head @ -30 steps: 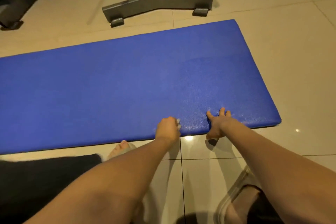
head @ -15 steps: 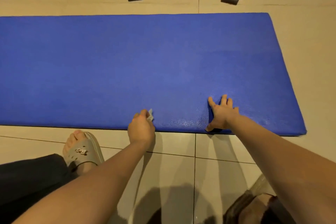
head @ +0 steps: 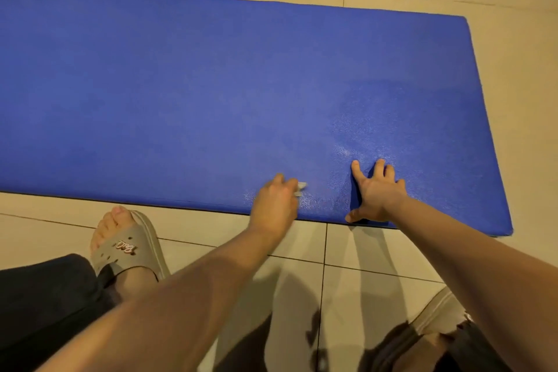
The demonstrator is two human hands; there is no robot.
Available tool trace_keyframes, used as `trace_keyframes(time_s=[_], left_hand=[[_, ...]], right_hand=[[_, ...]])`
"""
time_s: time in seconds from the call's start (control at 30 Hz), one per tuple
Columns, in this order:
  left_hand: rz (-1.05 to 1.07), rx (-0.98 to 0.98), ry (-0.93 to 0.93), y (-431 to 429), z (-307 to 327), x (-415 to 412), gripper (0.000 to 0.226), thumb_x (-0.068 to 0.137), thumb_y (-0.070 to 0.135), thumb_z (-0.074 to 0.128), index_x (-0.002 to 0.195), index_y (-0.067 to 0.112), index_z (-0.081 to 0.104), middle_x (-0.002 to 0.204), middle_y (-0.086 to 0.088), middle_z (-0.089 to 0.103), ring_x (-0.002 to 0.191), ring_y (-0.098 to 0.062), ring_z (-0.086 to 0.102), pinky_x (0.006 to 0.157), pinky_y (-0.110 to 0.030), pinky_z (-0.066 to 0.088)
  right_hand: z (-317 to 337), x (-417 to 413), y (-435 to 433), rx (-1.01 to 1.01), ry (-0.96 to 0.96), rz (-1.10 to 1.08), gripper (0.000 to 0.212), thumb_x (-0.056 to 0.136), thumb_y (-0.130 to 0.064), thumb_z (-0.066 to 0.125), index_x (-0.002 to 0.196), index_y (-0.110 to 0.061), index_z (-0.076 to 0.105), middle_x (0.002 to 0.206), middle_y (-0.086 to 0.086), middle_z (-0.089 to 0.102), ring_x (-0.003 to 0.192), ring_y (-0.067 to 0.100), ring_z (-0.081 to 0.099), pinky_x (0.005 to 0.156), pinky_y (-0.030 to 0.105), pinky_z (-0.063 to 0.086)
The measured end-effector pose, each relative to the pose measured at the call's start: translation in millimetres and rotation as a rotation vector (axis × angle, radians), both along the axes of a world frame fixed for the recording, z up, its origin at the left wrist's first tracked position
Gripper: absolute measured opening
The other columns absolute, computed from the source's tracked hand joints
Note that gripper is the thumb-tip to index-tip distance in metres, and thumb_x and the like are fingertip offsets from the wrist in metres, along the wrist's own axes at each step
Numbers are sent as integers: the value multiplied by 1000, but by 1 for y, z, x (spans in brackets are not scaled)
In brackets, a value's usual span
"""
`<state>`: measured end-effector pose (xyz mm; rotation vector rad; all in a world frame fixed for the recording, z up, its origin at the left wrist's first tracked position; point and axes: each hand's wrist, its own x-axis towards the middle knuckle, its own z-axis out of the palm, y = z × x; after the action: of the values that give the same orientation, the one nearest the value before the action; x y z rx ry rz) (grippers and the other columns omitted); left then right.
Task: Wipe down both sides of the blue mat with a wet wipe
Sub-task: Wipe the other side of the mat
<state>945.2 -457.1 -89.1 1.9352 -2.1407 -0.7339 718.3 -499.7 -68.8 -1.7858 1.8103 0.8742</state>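
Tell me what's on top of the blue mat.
On the blue mat: the right hand rests spread; the left hand grips a wet wipe, mostly covered by that hand.

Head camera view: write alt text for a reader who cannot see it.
A person's left hand grips a small wet wipe on the near edge of a blue mat on a tiled floor, while the right hand rests spread beside it. A beige sandal shows lower left.
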Motion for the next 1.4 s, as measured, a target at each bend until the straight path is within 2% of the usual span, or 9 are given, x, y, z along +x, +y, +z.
trace_keyframes(time_s=[0.23, 0.33, 0.43, 0.57, 0.67, 0.83, 0.97, 1.2, 1.4], left_hand=[[540, 35, 86, -3, 2, 61, 13, 96, 11, 54, 91, 10, 66, 100, -13, 67, 89, -35, 62, 75, -39, 48], [422, 58, 223, -1, 5, 1, 29, 97, 9, 52, 117, 12, 73, 119, -9, 68, 101, -29, 66, 93, -35, 50], [197, 73, 244, -1, 7, -59, 33, 98, 8, 51, 125, 13, 70, 121, -11, 65, 103, -32, 64, 94, -35, 50], [-48, 136, 125, -15, 9, -69, 24, 96, 8, 53, 108, 14, 73, 109, -9, 65, 97, -33, 63, 77, -33, 45], [-24, 135, 87, -29, 11, -32, 16, 93, 8, 56, 95, 14, 71, 109, -8, 68, 100, -32, 65, 82, -35, 50], [302, 78, -46, -37, 17, 58, 16, 96, 13, 56, 98, 13, 72, 106, -14, 66, 95, -37, 63, 76, -37, 45], [436, 47, 1, -31, 16, 45, 21, 99, 16, 57, 103, 9, 76, 109, -13, 73, 96, -35, 65, 76, -34, 46], [49, 64, 94, -16, 4, -86, 31, 98, 12, 53, 124, 16, 68, 108, -15, 59, 94, -36, 61, 83, -43, 49], [-95, -5, -95, -40, 4, -31, 21, 100, 20, 53, 115, 15, 67, 107, -10, 58, 98, -34, 60, 78, -42, 49]], right_hand=[[10, 2, -7, 15, 2, 35, 138, 66, -64, 83, 158, -26, -12, 159, 27, -3, 148, 49, 6, 114, 58, 32], [13, -6, -8, -36, -37, 29, 123, 71, -57, 82, 158, -29, 0, 154, 22, 15, 142, 45, 20, 105, 53, 42], [16, -17, -10, -156, -67, -21, 112, 73, -48, 84, 155, -25, 11, 146, 18, 27, 133, 39, 33, 99, 51, 48], [9, -21, -16, -114, -29, -47, 130, 75, -57, 81, 159, -23, -12, 164, 22, -11, 153, 40, -1, 117, 56, 26], [5, -20, -22, -53, -14, -19, 127, 78, -57, 79, 160, -22, -12, 163, 25, -15, 153, 42, -7, 117, 55, 26], [7, -15, -29, -32, 31, 35, 131, 75, -60, 80, 159, -15, -9, 161, 32, -7, 150, 49, 0, 114, 58, 33], [8, -12, -31, -25, 53, 67, 131, 75, -62, 79, 159, -11, -9, 159, 34, -3, 148, 52, 5, 110, 58, 39], [-1, -15, -31, -21, 59, 75, 131, 75, -62, 79, 158, -11, -9, 159, 35, -5, 148, 52, 4, 112, 59, 35], [-2, -18, -31, -26, 49, 83, 130, 76, -63, 77, 158, -12, -9, 159, 34, -5, 149, 52, 3, 114, 59, 32]])
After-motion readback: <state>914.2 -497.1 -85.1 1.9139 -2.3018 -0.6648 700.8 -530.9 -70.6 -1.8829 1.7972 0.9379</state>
